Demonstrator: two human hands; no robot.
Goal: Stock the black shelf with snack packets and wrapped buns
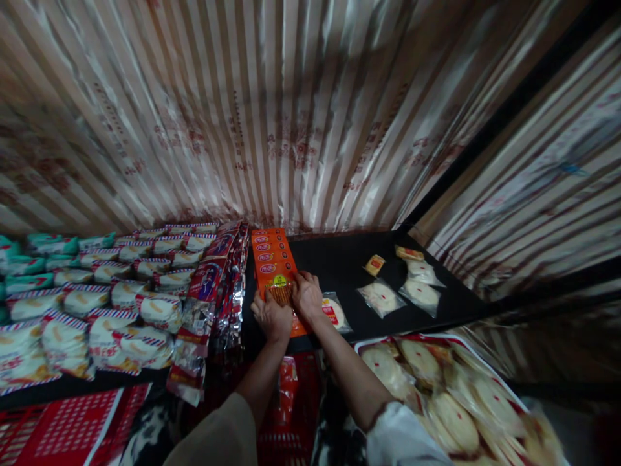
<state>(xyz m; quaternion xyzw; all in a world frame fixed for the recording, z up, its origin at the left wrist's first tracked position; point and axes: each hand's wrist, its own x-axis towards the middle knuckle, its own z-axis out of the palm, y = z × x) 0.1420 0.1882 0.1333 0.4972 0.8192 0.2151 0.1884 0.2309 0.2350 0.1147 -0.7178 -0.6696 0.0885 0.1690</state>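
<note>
Orange packet [281, 295] is lying between the two hands, fronting a row of orange packets [272, 250] on the black shelf [332, 259]. Left hand [272, 317] and right hand [308, 298] are gripping its opposite edges, fingers curling nearly closed. They are apparently lining it up; the next move is probably calling for squaring it, then releasing both sides evenly.

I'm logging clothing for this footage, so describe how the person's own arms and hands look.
The left hand and right hand are both bare, without gloves. The left sleeve looks plain beige; the right sleeve looks paler, near white, with a rumpled edge. Both sleeves stop well short of the wrists. No markings can be made out in this dim view.
</note>
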